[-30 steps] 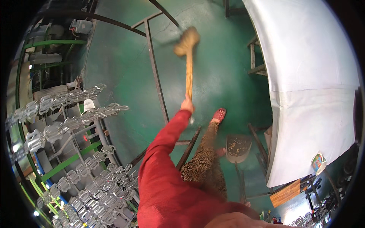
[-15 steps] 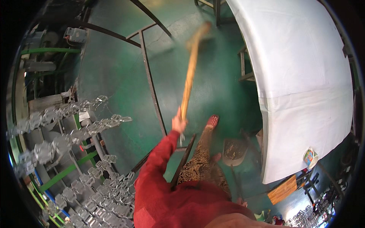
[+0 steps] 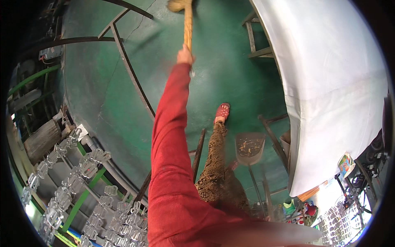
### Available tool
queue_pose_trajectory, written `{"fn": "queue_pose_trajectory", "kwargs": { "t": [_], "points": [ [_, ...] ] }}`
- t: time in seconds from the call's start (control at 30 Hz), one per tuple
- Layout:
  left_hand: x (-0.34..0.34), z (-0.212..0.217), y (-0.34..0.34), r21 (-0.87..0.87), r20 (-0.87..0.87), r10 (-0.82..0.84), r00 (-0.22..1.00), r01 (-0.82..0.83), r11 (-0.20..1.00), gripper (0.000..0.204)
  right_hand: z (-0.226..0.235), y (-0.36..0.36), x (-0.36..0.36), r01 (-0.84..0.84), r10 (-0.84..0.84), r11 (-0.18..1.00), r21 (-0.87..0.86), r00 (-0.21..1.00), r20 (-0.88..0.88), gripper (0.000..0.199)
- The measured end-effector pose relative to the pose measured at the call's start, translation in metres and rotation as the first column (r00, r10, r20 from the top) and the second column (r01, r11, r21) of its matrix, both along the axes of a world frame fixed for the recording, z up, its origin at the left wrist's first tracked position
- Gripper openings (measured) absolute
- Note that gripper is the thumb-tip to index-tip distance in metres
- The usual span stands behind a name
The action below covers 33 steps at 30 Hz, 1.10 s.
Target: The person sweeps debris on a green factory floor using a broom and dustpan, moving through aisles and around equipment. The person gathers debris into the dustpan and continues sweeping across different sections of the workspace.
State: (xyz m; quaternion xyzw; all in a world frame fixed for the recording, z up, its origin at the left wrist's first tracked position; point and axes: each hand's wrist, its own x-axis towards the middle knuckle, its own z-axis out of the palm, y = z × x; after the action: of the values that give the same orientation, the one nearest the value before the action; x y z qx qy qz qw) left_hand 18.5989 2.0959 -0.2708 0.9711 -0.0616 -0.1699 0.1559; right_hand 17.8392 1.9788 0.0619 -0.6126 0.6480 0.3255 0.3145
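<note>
Red in sleeve, gripping broom in left hand over green floor; cannot tell state of right hand near dustpan.

Floor: green, glossy; thin crack toward the left.
On floor, far end: straw-coloured broom head, contact unclear.
On floor, left: dark frame.
On floor, centre: red sandal, worn on a foot.
On floor, right of sandal: grey dustpan, pale scraps inside.
Tabletop: white cover, creased across.
On tabletop, near edge: small multicoloured container.
</note>
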Motion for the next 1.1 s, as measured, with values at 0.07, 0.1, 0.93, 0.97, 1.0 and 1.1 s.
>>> {"fn": "queue_pose_trajectory", "kwargs": {
  "t": [0.07,0.1,0.93,0.97,1.0,1.1],
  "points": [
    [-0.063,0.020,0.000,0.049,-0.158,-0.090,0.983,0.099,0.994,0.061,0.005,0.006,-0.027,-0.587,0.583,0.809,-0.027,0.807,-0.093,0.053],
    [-0.093,0.029,0.005,0.065,-0.188,-0.108,0.976,0.122,0.990,0.064,0.002,0.006,-0.033,-0.574,0.571,0.819,-0.024,0.818,-0.070,0.054],
    [-0.672,0.208,0.186,0.044,-0.441,-0.496,0.748,0.570,0.821,0.068,-0.076,0.101,-0.261,0.772,-0.650,0.546,0.325,0.146,0.746,0.008],
    [-0.675,0.222,0.207,-0.039,-0.465,-0.478,0.745,0.523,0.852,0.071,-0.079,0.105,-0.265,0.782,-0.645,0.541,0.309,0.149,0.750,0.008],
    [-0.681,0.247,0.224,-0.115,-0.507,-0.456,0.732,0.467,0.877,0.074,-0.077,0.110,-0.274,0.791,-0.660,0.530,0.306,0.158,0.734,0.008],
    [-0.704,0.328,0.231,0.016,-0.738,-0.123,0.663,0.198,0.980,0.075,-0.077,0.115,-0.288,0.816,-0.682,0.495,0.298,0.152,0.715,0.007]
  ]
}}
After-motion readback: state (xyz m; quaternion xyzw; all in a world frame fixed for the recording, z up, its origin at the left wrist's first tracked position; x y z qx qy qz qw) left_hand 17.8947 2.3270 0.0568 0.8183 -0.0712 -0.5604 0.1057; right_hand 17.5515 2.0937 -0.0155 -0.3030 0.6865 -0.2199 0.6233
